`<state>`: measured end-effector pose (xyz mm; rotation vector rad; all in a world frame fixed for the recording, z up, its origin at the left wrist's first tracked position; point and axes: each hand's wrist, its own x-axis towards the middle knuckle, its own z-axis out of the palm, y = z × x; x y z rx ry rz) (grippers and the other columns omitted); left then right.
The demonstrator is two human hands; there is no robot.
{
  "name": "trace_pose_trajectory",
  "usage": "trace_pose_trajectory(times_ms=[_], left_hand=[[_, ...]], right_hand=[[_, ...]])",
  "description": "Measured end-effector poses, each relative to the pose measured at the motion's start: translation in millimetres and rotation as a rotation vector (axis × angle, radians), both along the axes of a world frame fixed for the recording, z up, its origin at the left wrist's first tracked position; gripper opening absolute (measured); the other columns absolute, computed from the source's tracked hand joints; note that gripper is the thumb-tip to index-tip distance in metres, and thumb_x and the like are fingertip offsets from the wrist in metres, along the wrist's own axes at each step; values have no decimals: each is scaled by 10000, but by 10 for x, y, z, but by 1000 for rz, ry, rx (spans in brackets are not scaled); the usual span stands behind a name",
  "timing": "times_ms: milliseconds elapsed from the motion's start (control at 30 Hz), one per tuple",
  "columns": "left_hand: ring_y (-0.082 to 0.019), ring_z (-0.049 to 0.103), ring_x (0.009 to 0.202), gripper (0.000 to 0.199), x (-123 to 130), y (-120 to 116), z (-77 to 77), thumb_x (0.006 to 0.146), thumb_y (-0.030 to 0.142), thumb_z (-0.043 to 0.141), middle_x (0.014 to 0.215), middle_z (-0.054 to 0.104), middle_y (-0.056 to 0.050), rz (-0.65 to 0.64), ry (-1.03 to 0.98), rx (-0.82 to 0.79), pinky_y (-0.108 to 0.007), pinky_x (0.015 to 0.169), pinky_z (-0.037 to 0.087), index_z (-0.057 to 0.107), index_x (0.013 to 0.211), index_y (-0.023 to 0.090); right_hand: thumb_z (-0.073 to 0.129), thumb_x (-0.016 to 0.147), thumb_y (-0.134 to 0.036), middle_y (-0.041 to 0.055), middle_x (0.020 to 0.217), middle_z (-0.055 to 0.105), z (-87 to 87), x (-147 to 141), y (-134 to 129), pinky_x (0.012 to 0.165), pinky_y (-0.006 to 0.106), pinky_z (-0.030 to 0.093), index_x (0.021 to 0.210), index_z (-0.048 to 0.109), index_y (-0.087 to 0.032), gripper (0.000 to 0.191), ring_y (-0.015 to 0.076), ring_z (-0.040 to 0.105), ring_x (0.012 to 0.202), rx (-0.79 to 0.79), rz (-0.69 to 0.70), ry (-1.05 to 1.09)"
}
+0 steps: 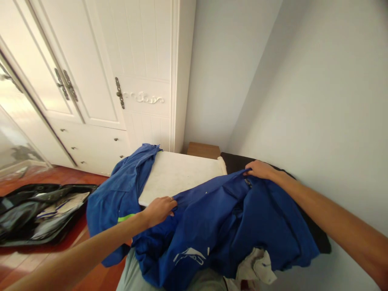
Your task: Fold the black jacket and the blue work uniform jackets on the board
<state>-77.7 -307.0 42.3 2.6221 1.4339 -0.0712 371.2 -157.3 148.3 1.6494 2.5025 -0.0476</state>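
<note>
Two hands are holding a blue garment [212, 218], which is hanging in folds across the lower center and lower right of the frame. The left hand [160, 209] is pinching the upper edge near center, fingers closed on the cloth. The right hand [257, 169] is gripping the same edge farther right, fingers closing narrowly on the fabric. A white printed mark [190, 255] is showing on the lower front. Pale material [263, 270] is protruding below the garment, at the lower right.

Left of center, blue cloth [121, 194] with a lime stripe [125, 218] is draping over the end of a white surface [178, 173]; whether it is joining the held garment cannot be determined. A black panel [235, 162] is extending behind the right hand. At the left edge, an open suitcase [33, 238] is lying on the reddish floor [103, 277], holding dark and pale contents. Beyond the white surface, a brown block [203, 149] is sitting near the gray wall [221, 72]. A white wardrobe [145, 48] is occupying the upper left.
</note>
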Motion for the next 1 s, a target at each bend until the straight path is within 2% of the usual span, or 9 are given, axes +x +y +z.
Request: trace_pose_trajectory(times_ms=[133,300,400,467,567,633,733,867,1000], left_hand=[[-239,654,985,134,-271,97,575,883,244,566,1030,688,-63,139,-13,4,-301,818,472,683,945,222],[-219,645,921,251,-696,456,1756,829,175,589,966,715,-14,446,-51,271,-301,821,438,691,1055,218],[-158,631,864,289,-859,834,2485,843,261,587,852,681,23,534,-136,363,-275,835,409,688,1065,105],[-162,631,888,502,-904,1134,2880,836,454,587,838,655,21,566,-143,444,-289,850,388,672,1088,28],[-189,625,965,686,-878,1626,3213,811,569,569,888,653,-19,571,-104,516,-288,857,368,662,1085,-53],[-206,625,993,620,-812,1964,3218,787,527,646,916,679,-39,573,-58,505,-275,861,391,691,1059,-28],[-250,651,982,463,-674,2435,2870,707,438,777,969,725,-74,623,-26,408,-279,842,467,737,1021,100],[-346,629,1091,430,-507,2835,1867,797,427,679,1172,676,-198,772,-98,316,-385,848,503,691,1119,143],[-358,642,1087,387,-511,2878,842,855,396,607,1178,671,-229,799,-104,109,-393,837,512,686,1112,118]], right_hand=[[636,777,-500,41,795,741,585,17,-70,719,268,486,799,755,-167,355,228,670,800,-237,70,186],[687,752,-563,72,838,759,1522,-93,-151,766,300,520,918,763,-93,505,225,677,778,-462,-78,457],[704,740,-561,88,851,755,1976,-159,36,814,329,508,986,747,-39,578,215,673,789,-254,-161,500],[713,728,-565,86,847,751,2159,-185,259,845,349,493,984,739,-15,607,211,667,798,-65,-200,457],[698,754,-557,84,844,749,2199,-211,660,881,365,481,1002,728,-5,606,206,665,796,58,-206,387],[705,776,-490,90,923,755,2055,-229,933,904,347,484,1038,726,-38,523,215,674,844,36,-169,374],[717,766,-346,76,1020,755,1605,-269,1305,923,317,501,1022,749,-127,338,247,681,949,-55,-149,390],[708,718,-265,64,934,769,733,-343,1642,880,334,540,908,768,-170,221,277,690,955,-229,-223,405],[669,716,-265,51,1004,765,-77,-322,1764,848,333,564,1072,720,-194,366,253,700,958,-505,-295,660]])
